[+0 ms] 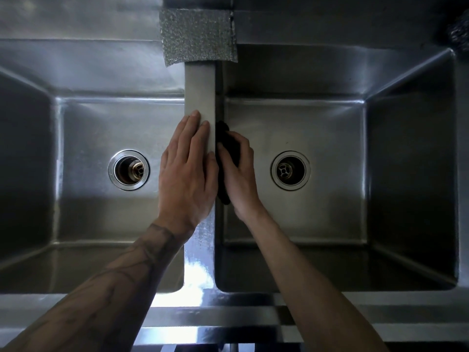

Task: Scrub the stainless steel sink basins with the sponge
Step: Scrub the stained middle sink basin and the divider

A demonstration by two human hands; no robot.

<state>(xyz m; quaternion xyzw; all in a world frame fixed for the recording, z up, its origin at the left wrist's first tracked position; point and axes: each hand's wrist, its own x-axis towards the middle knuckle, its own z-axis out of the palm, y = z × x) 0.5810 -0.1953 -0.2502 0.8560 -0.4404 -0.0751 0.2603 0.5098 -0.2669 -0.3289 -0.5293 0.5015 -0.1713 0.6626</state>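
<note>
The person leaned over a steel double sink, both bare forearms reaching in from the front rim (253,311). The left hand (187,171) lay flat on the divider (200,90) between the two basins, about halfway along it, fingers straight and together, gripping nothing. The right hand (241,179) was down inside the right basin (330,128), its fingers curled round a dark sponge (223,133) and pressing it against the divider's wall on that side. The sponge stood on edge against that wall, its ends showing above and below the hand, just beside the left hand's thumb side. Each basin had a round drain in its floor: the left drain (129,170) lay in the left basin (101,123), the right drain (289,170) near the working hand. A crinkled foil patch (198,34) covered the divider's far end at the back rim. Something dark and fuzzy (459,31) sat at the far right corner; I couldn't tell what.
</note>
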